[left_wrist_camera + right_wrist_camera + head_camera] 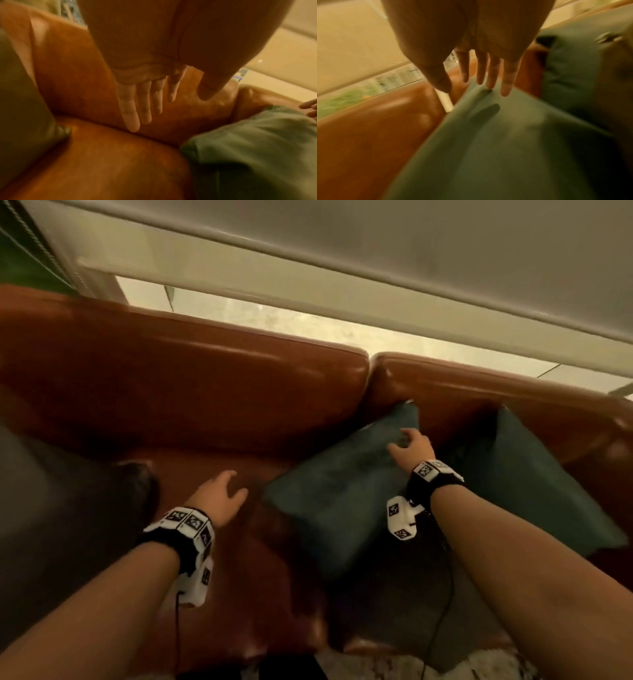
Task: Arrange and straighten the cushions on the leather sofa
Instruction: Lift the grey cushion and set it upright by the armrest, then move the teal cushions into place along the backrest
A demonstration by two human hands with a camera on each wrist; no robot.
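Note:
A brown leather sofa (212,392) fills the head view. A dark teal cushion (342,491) leans askew at the seam between the two back pads. My right hand (409,445) hovers over its upper corner with fingers spread and straight; the right wrist view shows the fingertips (506,89) just above the teal cushion (496,142), holding nothing. My left hand (224,491) is open above the bare seat, left of that cushion (257,148), its fingers (132,117) straight. A second teal cushion (534,474) leans at the right end. A dark cushion (61,508) sits at the left.
Behind the sofa back runs a pale window ledge and frame (342,278). The sofa's front edge (274,645) is near the bottom of the head view, with patterned floor below. Cables hang from both wrist cameras.

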